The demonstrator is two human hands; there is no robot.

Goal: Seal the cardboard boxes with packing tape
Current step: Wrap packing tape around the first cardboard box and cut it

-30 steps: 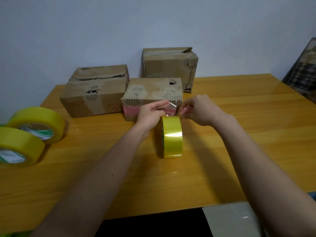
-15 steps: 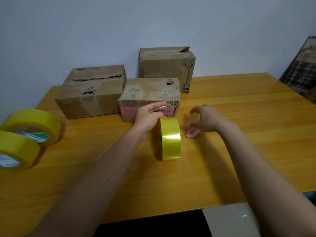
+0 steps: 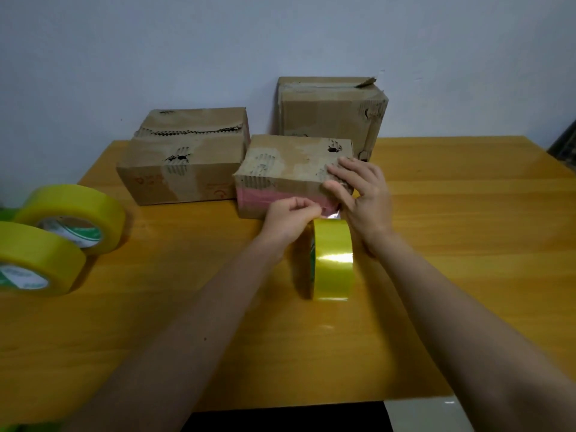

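Observation:
A yellow tape roll (image 3: 333, 260) stands on edge on the wooden table (image 3: 467, 244), just in front of a small worn cardboard box (image 3: 286, 169) with a pink lower band. My left hand (image 3: 291, 218) pinches the loose clear end of the tape (image 3: 332, 216) at the top of the roll. Fingers straight, my right hand (image 3: 358, 194) lies on the box's top right corner and front edge. Two more cardboard boxes stand behind: a wide one (image 3: 184, 157) at the left and a taller one (image 3: 330, 110) against the wall.
Two more yellow tape rolls (image 3: 71, 219) (image 3: 34, 260) lie at the table's left edge. A dark framed object (image 3: 564, 148) leans at the far right. The table's front edge (image 3: 280, 406) runs below my forearms, with a pale floor tile beyond.
My right hand let go of the tape end, swung out to the right, then came forward onto the box. My left hand kept the tape end pinched at the roll.

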